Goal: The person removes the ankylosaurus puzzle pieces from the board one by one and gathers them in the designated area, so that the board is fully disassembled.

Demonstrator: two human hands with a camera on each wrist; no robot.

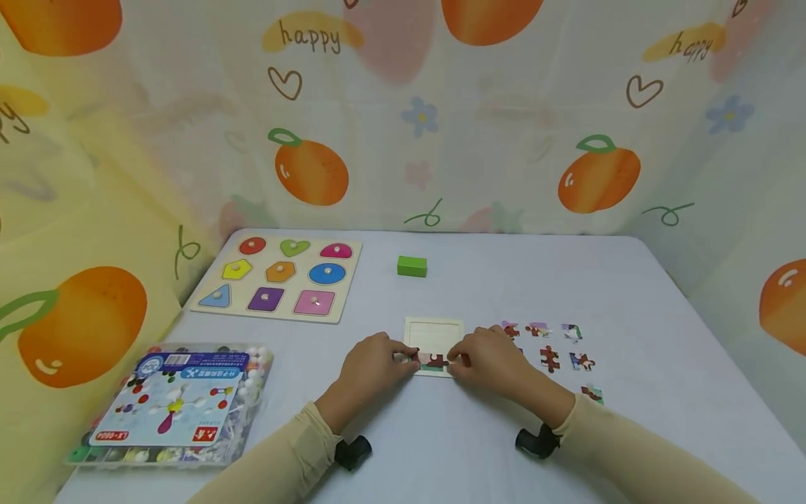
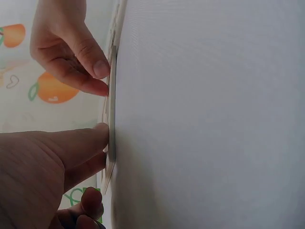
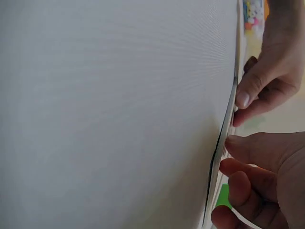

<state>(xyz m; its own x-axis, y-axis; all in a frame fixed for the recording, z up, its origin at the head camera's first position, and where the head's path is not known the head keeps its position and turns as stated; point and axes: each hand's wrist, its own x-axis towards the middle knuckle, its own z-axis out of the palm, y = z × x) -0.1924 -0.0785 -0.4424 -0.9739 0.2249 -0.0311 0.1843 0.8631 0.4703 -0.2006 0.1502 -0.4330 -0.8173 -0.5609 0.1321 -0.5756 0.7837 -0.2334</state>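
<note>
A small, pale square puzzle tray (image 1: 434, 327) lies on the table in front of the person. Along its near side are jigsaw pieces (image 1: 432, 361) in dark red, pink and green. From the left, the left hand (image 1: 376, 364) pinches the piece end at the tray's lower left, thumb and index finger at its edge. The right hand (image 1: 488, 358) pinches the other end from the right. Both wrist views look almost along the table; the left hand (image 2: 43, 162) and right hand (image 3: 267, 171) have their fingertips at the thin tray edge, and the pieces hardly show.
Several loose jigsaw pieces (image 1: 550, 358) lie right of the tray, some partly behind the right hand. A green block (image 1: 412, 267) stands behind it. At the left are a wooden shape board (image 1: 277, 294) with knobbed pieces and a clear plastic box (image 1: 170, 402) with a printed label.
</note>
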